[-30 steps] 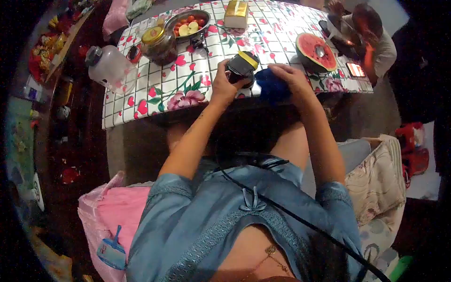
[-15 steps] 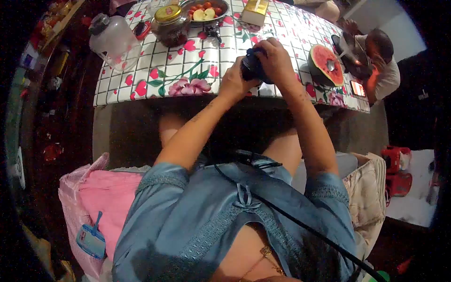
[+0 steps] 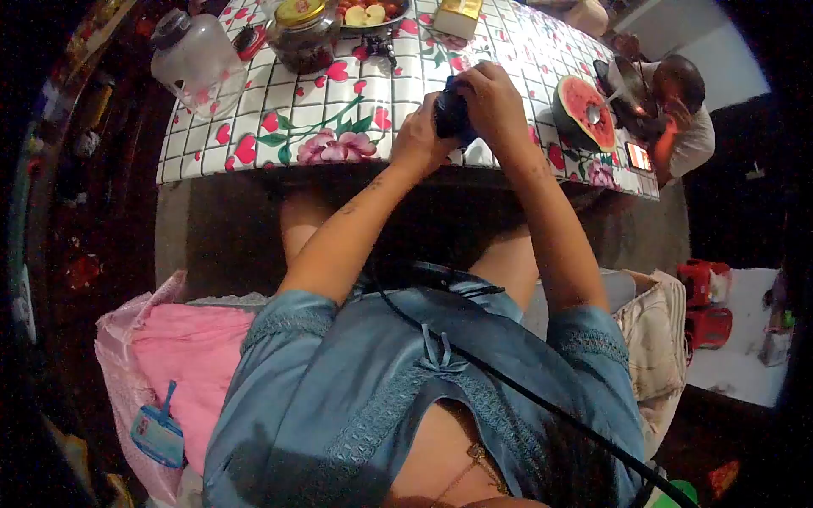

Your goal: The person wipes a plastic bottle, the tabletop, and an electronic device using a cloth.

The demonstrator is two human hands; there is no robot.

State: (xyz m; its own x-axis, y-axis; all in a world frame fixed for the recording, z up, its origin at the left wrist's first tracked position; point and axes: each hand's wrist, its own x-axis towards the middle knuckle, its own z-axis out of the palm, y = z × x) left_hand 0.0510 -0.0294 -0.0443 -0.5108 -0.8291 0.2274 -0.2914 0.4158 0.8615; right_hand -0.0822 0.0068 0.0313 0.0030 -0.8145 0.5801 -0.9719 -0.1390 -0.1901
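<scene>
Both my hands hold a small dark blue-black rounded object (image 3: 451, 114) just above the near edge of the table; its kind I cannot make out. My left hand (image 3: 417, 140) wraps round its left side. From the right, my right hand (image 3: 491, 95) grips it with fingers bent over its top. The hands cover much of the object. Beneath them is a tablecloth (image 3: 279, 102) with a grid, hearts and pink flowers.
On the table stand a large clear jug (image 3: 199, 63), a gold-lidded glass jar (image 3: 301, 38), a fruit bowl (image 3: 394, 17), a tissue box (image 3: 458, 17) and a cut watermelon (image 3: 584, 114). Another person (image 3: 682, 110) sits at the right, near a lit phone (image 3: 638, 157).
The view has tilted a little, so the table items appear slightly higher and further left. Both hands stay on the dark object. The other person's hand is raised nearer the head.
</scene>
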